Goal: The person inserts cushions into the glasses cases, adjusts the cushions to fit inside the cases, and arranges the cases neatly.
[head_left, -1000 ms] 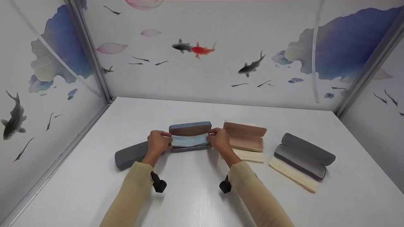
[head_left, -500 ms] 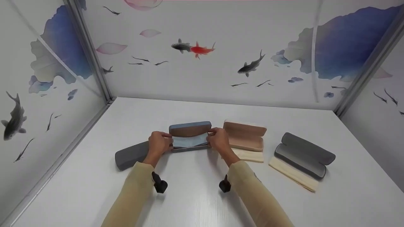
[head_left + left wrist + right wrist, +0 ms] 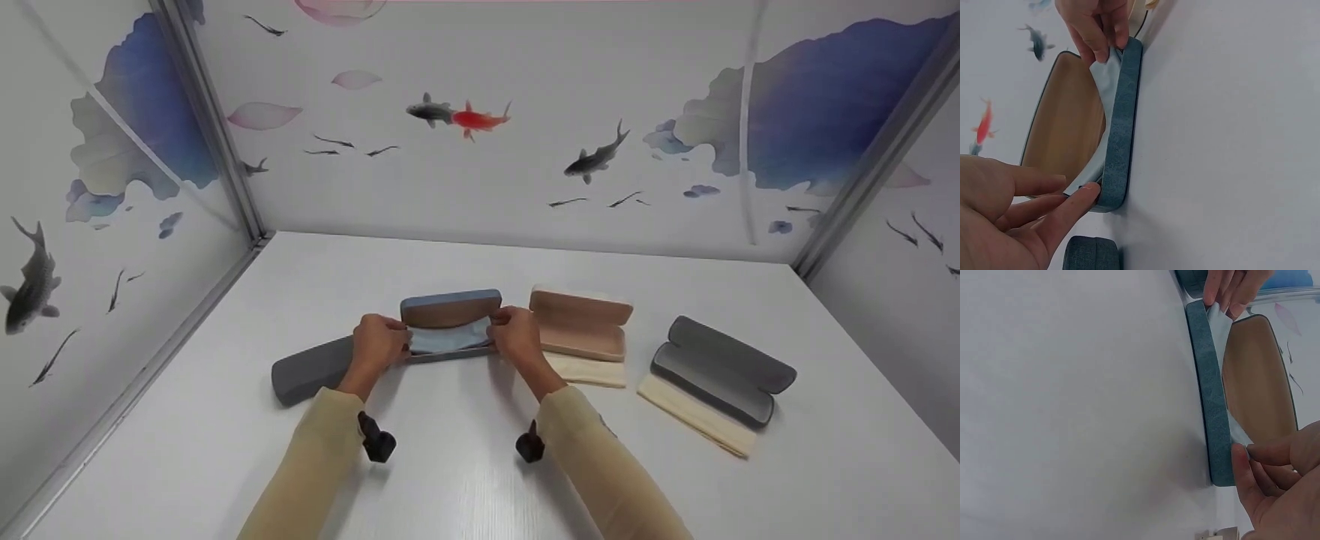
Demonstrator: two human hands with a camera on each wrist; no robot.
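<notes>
A light blue cloth point(image 3: 450, 337) sags inside an open blue glasses case point(image 3: 451, 300) with a brown lining, its lid standing up at the back. My left hand point(image 3: 379, 345) pinches the cloth's left end, fingertips right at the case's rim. At the other end my right hand point(image 3: 517, 335) pinches the cloth's right corner between thumb and fingers. The left wrist view shows the cloth point(image 3: 1107, 95) curving down between both hands along the front wall point(image 3: 1120, 129). In the right wrist view the cloth's middle is hidden behind that wall.
A closed dark grey glasses case point(image 3: 311, 371) lies left, partly behind my left hand. To the right stand an open tan case point(image 3: 581, 326) and an open grey case point(image 3: 720, 375). Folded cream cloths point(image 3: 697, 416) lie before them. Printed walls point(image 3: 487, 202) enclose the white table point(image 3: 450, 480).
Between my hands the light blue cloth has sunk lower into the blue case, its upper edge now sagging more. Both hands keep their pinch and have moved only slightly.
</notes>
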